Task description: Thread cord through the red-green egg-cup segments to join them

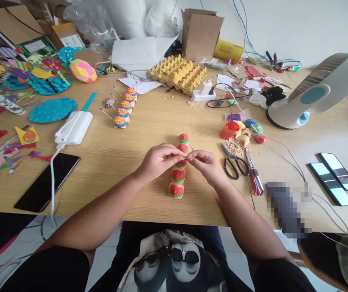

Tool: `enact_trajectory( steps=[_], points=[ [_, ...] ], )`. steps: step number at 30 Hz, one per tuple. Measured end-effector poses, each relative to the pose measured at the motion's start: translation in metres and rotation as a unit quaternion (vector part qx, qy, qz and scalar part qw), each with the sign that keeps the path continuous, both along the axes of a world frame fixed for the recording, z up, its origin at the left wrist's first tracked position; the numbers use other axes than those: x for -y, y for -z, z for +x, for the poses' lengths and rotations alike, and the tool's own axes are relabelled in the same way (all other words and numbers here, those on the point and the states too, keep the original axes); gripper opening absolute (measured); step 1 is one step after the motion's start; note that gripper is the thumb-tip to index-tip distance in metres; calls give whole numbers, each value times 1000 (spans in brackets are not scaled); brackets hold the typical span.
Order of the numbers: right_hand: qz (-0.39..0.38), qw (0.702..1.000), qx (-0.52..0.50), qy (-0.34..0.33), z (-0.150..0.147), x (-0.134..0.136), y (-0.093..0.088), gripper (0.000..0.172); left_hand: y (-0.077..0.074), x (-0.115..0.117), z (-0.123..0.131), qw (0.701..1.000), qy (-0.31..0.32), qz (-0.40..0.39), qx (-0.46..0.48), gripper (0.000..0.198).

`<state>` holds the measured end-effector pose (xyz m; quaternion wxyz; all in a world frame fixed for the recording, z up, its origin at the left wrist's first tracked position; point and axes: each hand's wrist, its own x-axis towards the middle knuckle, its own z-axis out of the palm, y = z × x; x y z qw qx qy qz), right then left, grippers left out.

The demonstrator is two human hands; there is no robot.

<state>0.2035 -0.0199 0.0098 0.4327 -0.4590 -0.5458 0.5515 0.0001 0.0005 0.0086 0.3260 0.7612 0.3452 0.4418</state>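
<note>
A stick (191, 147) was pinched by the left hand (158, 161) and right hand (208, 165), held low over a red caterpillar (178, 175), seemingly for aim

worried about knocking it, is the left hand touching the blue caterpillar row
Apart: head view shows bare table between the left hand and the blue caterpillar row.
</note>
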Motion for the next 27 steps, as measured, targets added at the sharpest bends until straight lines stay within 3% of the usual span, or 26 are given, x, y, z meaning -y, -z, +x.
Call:
enact_trajectory(
  steps=[7,17,27],
  points=[
    [-13,1000,-22,-2,1,-1,2,39,1,1,0,1000,7,27,0,13],
    [-24,1000,-8,-10,-1,1,1,41,0,0,-1,984,-9,169,-62,9],
    [-23,999,-27,-17,-1,0,2,37,1,0,-2,977,-29,200,-70,10]
  ],
)
